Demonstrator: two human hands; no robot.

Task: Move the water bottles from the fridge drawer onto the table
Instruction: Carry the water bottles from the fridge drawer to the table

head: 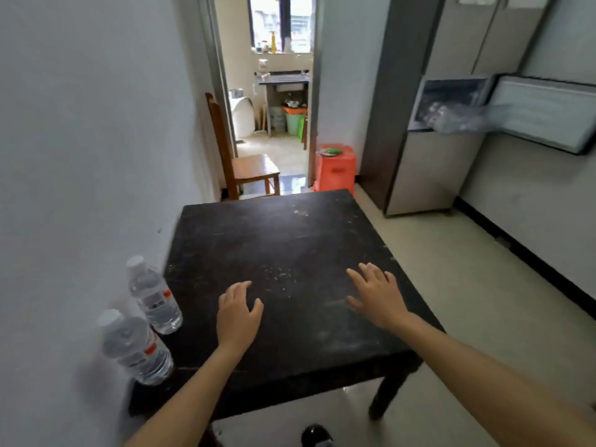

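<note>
Dark counter [290, 227] against the wall [80, 156]; left hand [237, 312] and right hand [377, 298] hover, grips apart, empty. The bottles [154, 295] at its edge could topple if elbowed.

We've got two clear, white-capped water bottles standing on the black table's [290, 240] near left edge, the near bottle [135, 348] just beside the far bottle [154, 298]. Far right, the fridge drawer [451, 104] is open, contents too blurry to tell.

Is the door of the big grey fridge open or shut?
Open. On the tall grey fridge the middle door stands swung out to the right, showing a dark inside with blurry clear plastic.
</note>
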